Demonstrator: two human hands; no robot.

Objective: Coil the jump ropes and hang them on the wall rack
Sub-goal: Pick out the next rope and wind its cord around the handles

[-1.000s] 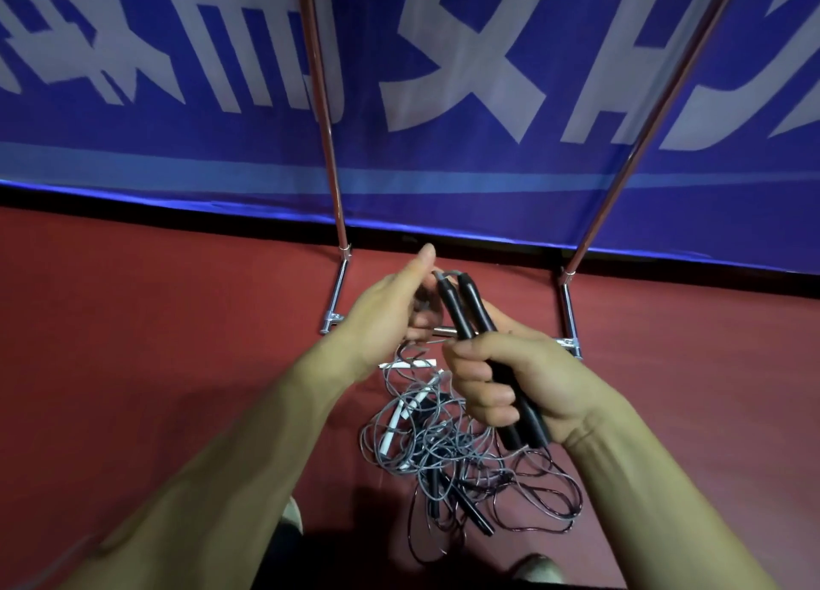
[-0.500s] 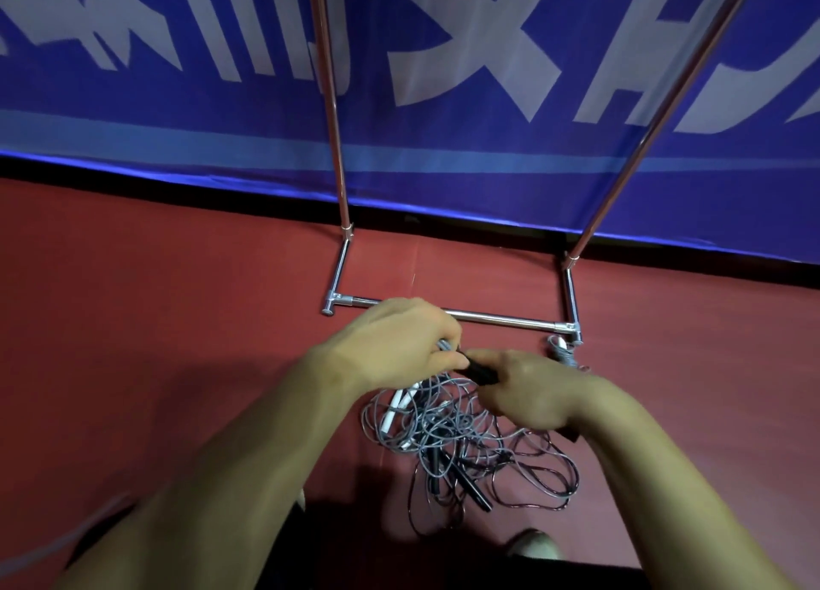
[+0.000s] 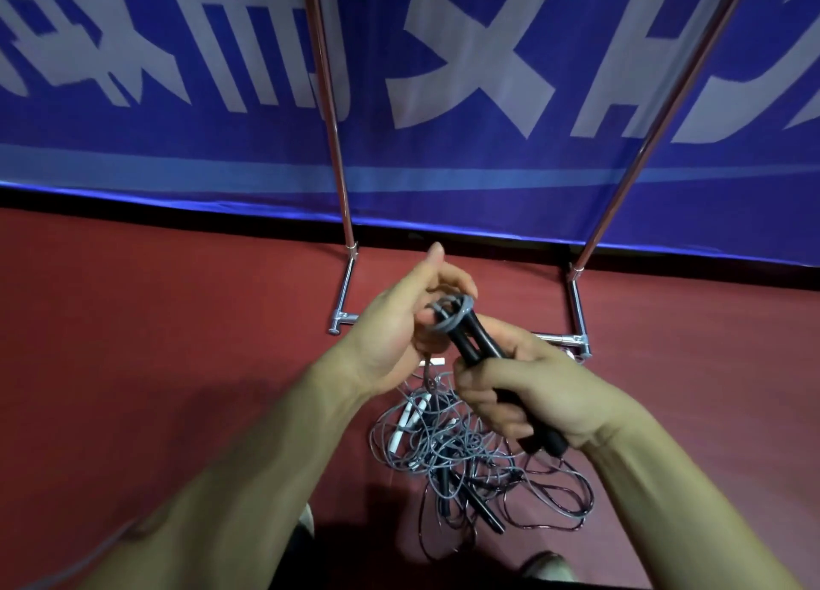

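Aloft, right hand [image 3: 532, 394] gripping black handles [image 3: 477, 343], left hand [image 3: 399, 323] pinching grey cord [image 3: 467, 309]

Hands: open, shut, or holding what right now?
Left hand: grips the cord.
Right hand: grips both handles.

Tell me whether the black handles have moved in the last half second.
Yes. The black handles, gripped by the right hand, rose: before they sat below the rack's bottom bar in view, now their tops overlap it.
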